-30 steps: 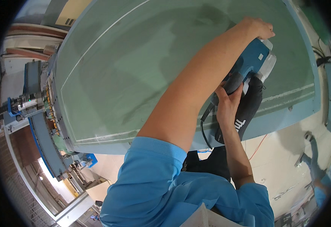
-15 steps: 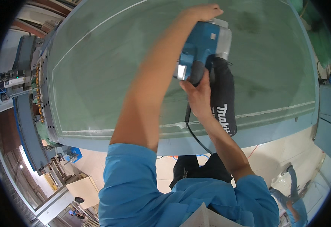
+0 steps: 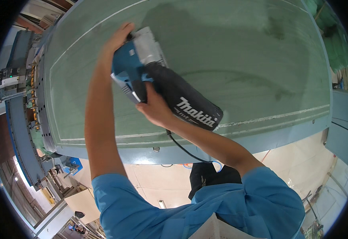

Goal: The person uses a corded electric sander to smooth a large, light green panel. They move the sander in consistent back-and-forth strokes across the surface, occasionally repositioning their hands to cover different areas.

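A blue belt sander (image 3: 127, 60) with a silver-grey side rests on a large dull-green tabletop (image 3: 229, 51), left of the middle. My left hand (image 3: 120, 36) is closed around the grip at its front end. Behind it, my right hand (image 3: 157, 106) wraps the dark rear handle, the thumb along its side. A black cloth dust bag (image 3: 184, 95) juts from the sander toward the lower right, above the surface. From the handle's end a black power cord (image 3: 186, 150) drops over the table's near edge. The sander's belt underneath is hidden.
White lines (image 3: 261, 120) run along the green surface near its pale blue-grey edge (image 3: 297, 133). Machine rails (image 3: 22, 131) stand at the left. Green sheeting (image 3: 335, 47) hangs at the far right, above a grey-blue cabinet (image 3: 345, 123).
Both hands have carried the sander left and slightly nearer. It has turned so the dust bag now slants to the lower right. A person at the lower right is no longer seen.
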Demonstrator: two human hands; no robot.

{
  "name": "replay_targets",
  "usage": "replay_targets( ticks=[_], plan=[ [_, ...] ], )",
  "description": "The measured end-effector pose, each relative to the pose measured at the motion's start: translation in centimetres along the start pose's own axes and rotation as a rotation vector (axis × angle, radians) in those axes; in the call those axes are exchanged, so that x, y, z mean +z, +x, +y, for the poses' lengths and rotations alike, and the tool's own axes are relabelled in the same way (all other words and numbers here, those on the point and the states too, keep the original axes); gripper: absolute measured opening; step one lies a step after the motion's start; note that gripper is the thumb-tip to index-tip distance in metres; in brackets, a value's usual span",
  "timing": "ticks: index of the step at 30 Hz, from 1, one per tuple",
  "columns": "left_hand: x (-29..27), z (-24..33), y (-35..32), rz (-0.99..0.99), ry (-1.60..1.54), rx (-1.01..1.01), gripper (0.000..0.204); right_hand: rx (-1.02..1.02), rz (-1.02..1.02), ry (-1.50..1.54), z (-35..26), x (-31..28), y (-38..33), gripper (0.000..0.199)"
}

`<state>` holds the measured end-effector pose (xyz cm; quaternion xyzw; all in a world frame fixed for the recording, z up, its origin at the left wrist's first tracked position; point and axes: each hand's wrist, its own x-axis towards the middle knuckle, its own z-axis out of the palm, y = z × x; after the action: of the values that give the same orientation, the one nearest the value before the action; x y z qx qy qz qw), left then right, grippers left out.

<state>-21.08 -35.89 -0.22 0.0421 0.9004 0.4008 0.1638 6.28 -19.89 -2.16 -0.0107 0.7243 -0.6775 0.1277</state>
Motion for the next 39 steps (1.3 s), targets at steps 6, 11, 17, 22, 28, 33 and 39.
replay_targets(
  ticks=[6, 11, 17, 22, 28, 33, 39],
  plan=[
    [-7.2, -6.2, -6.0, 0.049, 0.127, -0.295, 0.07, -0.006, -0.184, -0.03, -1.5, 2.0, 0.3, 0.063],
    [-6.1, -7.8, -10.8, 0.549, -0.119, -0.278, 0.074, -0.062, -0.174, -0.092, -1.8, 0.4, 2.0, 0.054],
    [0.9, -8.4, -20.0, 1.094, -0.438, 0.054, 0.051, -0.18, -0.051, -0.089, -1.3, -3.2, 4.7, 0.047],
    [9.8, -15.1, -26.8, 0.935, 0.12, -0.275, 0.049, -0.224, 0.123, -0.168, -0.8, -3.6, 6.6, 0.046],
    [12.2, -19.9, -27.0, 0.947, 0.484, -0.399, 0.055, -0.11, 0.296, -0.227, -1.2, -6.7, 7.4, 0.047],
    [14.1, -17.5, -26.1, 0.931, 0.586, -0.483, 0.056, -0.155, 0.45, -0.17, 1.4, -18.7, 5.8, 0.047],
    [14.9, -15.4, -25.7, 0.934, 0.637, -0.5, 0.055, -0.171, 0.635, -0.034, 2.1, -30.3, 2.6, 0.043]
  ],
)
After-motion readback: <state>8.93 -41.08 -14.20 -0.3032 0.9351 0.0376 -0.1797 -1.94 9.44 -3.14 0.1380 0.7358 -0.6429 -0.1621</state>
